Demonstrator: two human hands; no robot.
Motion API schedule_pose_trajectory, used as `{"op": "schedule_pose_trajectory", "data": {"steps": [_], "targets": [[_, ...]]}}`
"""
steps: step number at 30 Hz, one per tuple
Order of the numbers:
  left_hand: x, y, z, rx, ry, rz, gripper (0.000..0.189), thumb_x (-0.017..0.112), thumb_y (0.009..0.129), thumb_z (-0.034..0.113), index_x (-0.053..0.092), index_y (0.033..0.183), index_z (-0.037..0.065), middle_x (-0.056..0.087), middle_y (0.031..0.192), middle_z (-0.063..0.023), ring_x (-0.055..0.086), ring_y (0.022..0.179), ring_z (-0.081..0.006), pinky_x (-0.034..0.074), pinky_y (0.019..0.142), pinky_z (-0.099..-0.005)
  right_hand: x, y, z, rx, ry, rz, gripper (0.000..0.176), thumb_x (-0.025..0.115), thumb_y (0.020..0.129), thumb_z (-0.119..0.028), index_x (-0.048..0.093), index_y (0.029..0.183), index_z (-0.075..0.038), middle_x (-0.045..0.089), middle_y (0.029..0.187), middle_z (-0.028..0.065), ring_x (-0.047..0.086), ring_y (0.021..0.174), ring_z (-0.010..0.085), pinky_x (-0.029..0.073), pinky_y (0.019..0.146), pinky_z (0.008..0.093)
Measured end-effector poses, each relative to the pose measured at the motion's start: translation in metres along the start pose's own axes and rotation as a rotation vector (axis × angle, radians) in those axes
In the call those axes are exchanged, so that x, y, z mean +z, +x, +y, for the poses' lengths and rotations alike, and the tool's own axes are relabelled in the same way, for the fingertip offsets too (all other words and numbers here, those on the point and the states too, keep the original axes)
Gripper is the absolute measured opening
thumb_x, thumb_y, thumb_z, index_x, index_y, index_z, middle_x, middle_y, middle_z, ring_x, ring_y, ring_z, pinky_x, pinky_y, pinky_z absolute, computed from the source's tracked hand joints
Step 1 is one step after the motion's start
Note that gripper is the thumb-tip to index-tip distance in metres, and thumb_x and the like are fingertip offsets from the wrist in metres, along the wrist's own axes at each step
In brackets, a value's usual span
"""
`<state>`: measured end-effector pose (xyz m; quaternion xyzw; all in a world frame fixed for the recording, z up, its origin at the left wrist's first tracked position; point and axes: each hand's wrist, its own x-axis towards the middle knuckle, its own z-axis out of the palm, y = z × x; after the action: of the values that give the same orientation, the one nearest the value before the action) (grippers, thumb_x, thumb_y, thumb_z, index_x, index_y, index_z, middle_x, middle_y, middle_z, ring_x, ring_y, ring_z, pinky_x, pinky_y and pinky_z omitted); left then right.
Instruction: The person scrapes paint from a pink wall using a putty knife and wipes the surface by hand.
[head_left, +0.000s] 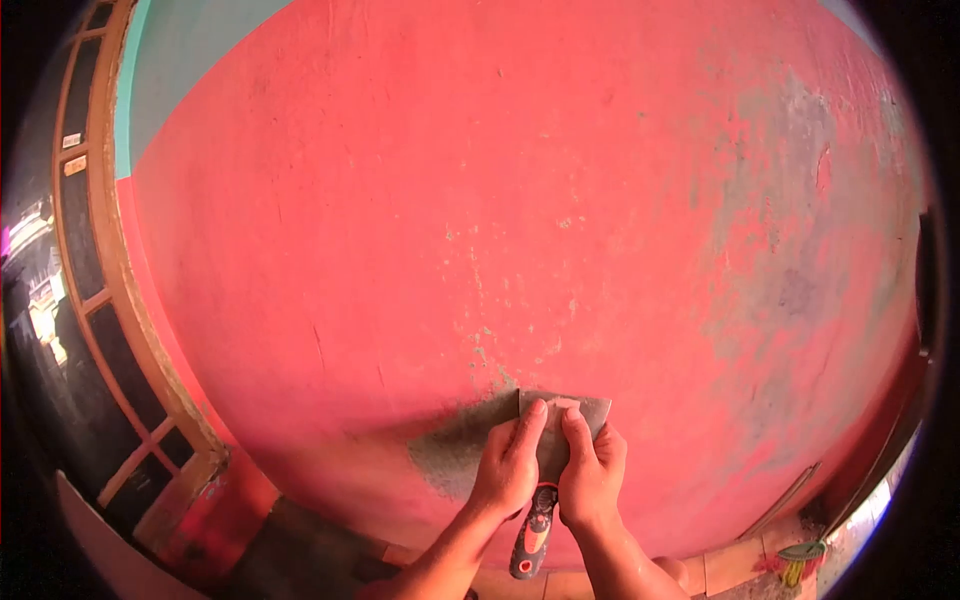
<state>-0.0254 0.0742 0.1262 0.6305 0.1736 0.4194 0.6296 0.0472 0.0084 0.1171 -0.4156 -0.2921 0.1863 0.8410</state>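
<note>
A scraper [556, 455] with a wide flat blade is at the lower middle of the pink wall [400, 230]. My left hand [510, 460] grips the left side of its blade, thumb pressed on the face. On the other side, my right hand [592, 462] holds the blade the same way. The dark handle [533, 535] hangs down between my wrists, spattered with paint. The blade's top edge lies close against the wall. Beside my left hand is a grey scraped patch [445, 450], with small chipped spots running above the blade.
A wooden-framed glass door [115, 250] stands on the left, by a teal wall section [200, 60]. Greyish worn paint [790, 250] covers the wall's right side. Tiles [735, 565] run along the bottom, and a green and yellow item [797, 562] lies at lower right.
</note>
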Motion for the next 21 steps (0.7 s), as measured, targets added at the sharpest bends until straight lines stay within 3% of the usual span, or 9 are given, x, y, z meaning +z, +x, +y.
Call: {"op": "schedule_pose_trajectory", "data": {"steps": [5, 8, 11, 14, 17, 21], "targets": [[-0.001, 0.001, -0.024, 0.065, -0.012, -0.014, 0.050, 0.045, 0.111, 0.036, 0.066, 0.088, -0.003, 0.056, 0.073, 0.0055, 0.047, 0.071, -0.0030, 0.041, 0.060, -0.0260, -0.007, -0.001, 0.002, 0.020, -0.078, 0.010, 0.025, 0.057, 0.105, -0.018, 0.067, 0.101, 0.004, 0.069, 0.088, 0.0024, 0.058, 0.079, 0.0063, 0.049, 0.070, 0.0247], [-0.004, 0.008, -0.025, -0.044, -0.042, -0.087, 0.044, 0.047, 0.110, 0.034, 0.071, 0.100, -0.001, 0.066, 0.092, 0.0013, 0.055, 0.084, -0.0044, 0.047, 0.074, -0.0237, -0.009, 0.005, 0.004, 0.047, -0.097, 0.018, 0.025, 0.058, 0.105, -0.018, 0.067, 0.100, 0.004, 0.069, 0.088, 0.0022, 0.057, 0.079, 0.0062, 0.048, 0.069, 0.0245], [0.003, 0.007, -0.027, 0.025, -0.119, -0.030, 0.044, 0.048, 0.110, 0.035, 0.071, 0.099, -0.002, 0.066, 0.090, 0.0008, 0.056, 0.083, -0.0045, 0.048, 0.072, -0.0243, -0.010, 0.005, 0.002, 0.047, -0.122, 0.015, 0.025, 0.059, 0.104, -0.019, 0.067, 0.099, 0.004, 0.068, 0.087, 0.0017, 0.056, 0.077, 0.0060, 0.048, 0.067, 0.0245], [0.004, 0.007, -0.023, 0.035, -0.131, -0.025, 0.051, 0.046, 0.111, 0.036, 0.068, 0.091, -0.005, 0.063, 0.075, 0.0020, 0.053, 0.075, -0.0038, 0.046, 0.063, -0.0265, -0.012, 0.003, 0.008, -0.012, -0.156, 0.004, 0.025, 0.058, 0.105, -0.018, 0.067, 0.098, 0.004, 0.068, 0.086, 0.0014, 0.056, 0.077, 0.0059, 0.047, 0.066, 0.0245], [0.000, 0.008, -0.028, 0.074, 0.004, -0.023, 0.051, 0.046, 0.111, 0.036, 0.068, 0.091, -0.005, 0.062, 0.074, 0.0018, 0.053, 0.074, -0.0039, 0.046, 0.063, -0.0267, -0.010, 0.005, 0.009, -0.040, -0.160, 0.012, 0.026, 0.058, 0.105, -0.019, 0.067, 0.098, 0.004, 0.067, 0.085, 0.0012, 0.056, 0.076, 0.0057, 0.047, 0.066, 0.0247], [-0.001, 0.006, -0.034, -0.032, -0.093, -0.045, 0.045, 0.049, 0.110, 0.037, 0.071, 0.094, 0.001, 0.066, 0.085, 0.0028, 0.055, 0.080, -0.0036, 0.047, 0.070, -0.0235, -0.014, 0.004, 0.003, 0.017, -0.209, 0.005, 0.026, 0.058, 0.104, -0.018, 0.067, 0.096, 0.004, 0.067, 0.083, 0.0009, 0.056, 0.075, 0.0057, 0.047, 0.065, 0.0248]]}}
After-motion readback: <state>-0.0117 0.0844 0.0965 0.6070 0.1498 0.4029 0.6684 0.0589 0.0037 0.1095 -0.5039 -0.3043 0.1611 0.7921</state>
